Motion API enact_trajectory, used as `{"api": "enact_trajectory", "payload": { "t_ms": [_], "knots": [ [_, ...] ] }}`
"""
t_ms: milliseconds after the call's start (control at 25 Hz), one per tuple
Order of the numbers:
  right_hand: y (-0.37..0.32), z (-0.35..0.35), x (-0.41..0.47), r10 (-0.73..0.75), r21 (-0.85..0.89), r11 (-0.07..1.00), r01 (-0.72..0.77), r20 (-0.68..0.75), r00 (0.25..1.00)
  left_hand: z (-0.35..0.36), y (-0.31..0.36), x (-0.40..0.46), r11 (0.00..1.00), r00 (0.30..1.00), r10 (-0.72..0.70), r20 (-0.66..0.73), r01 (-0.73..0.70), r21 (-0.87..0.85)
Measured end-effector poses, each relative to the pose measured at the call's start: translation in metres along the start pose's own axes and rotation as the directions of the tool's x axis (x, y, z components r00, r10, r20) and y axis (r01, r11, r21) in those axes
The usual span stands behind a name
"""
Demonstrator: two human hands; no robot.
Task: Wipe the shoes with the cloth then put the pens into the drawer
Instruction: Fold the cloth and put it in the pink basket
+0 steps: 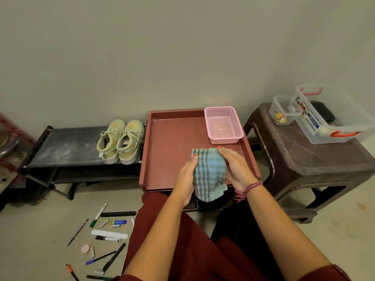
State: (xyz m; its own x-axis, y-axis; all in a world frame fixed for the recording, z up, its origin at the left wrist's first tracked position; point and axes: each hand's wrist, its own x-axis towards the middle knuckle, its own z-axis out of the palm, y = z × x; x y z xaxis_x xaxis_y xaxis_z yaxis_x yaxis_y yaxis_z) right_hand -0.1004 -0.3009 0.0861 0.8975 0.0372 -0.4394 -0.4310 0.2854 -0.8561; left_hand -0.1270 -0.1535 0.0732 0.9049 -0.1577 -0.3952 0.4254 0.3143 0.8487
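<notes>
Hands (186,179) (235,169) around checked cloth (209,171)

- Both forearms are stretched forward from the lower edge of the view, bare to the elbow, and are brought together at the cloth (209,173).
- The left hand (185,179) is laid against the cloth's left edge, fingers curled onto it.
- The right hand (236,169) is closed over the cloth's right side, fingertips at its top corner.
- A thread band is worn on the right wrist.
</notes>
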Motion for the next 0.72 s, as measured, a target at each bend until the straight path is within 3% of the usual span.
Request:
{"api": "enact_trajectory", "payload": {
  "t_ms": [160, 240, 400, 520, 720],
  "knots": [
    [-0.015, -0.011, 0.007, 0.067, 0.108, 0.99, -0.089, 0.195, 0.978, 0.003, 0.009, 0.015, 1.0, 0.999, 0.0, 0.043, -0.001, 0.028],
    [-0.026, -0.016, 0.011, 0.083, 0.037, 0.995, -0.094, 0.24, 0.967, 0.004, 0.011, 0.023, 0.998, 0.998, 0.011, 0.065, -0.015, 0.061],
    [-0.043, -0.025, 0.017, -0.072, -0.201, 0.971, 0.127, 0.258, 0.963, 0.005, 0.007, 0.038, 0.994, 0.993, 0.057, 0.103, -0.066, 0.092],
    [-0.054, -0.034, 0.019, -0.134, -0.377, 0.884, 0.277, 0.363, 0.922, 0.005, 0.005, 0.047, 0.988, 0.988, 0.092, 0.123, -0.106, 0.116],
    [-0.073, -0.042, 0.031, -0.004, -0.696, 0.6, 0.395, 0.491, 0.871, 0.005, 0.009, 0.056, 0.975, 0.983, 0.087, 0.16, -0.117, 0.19]
  ]
}}
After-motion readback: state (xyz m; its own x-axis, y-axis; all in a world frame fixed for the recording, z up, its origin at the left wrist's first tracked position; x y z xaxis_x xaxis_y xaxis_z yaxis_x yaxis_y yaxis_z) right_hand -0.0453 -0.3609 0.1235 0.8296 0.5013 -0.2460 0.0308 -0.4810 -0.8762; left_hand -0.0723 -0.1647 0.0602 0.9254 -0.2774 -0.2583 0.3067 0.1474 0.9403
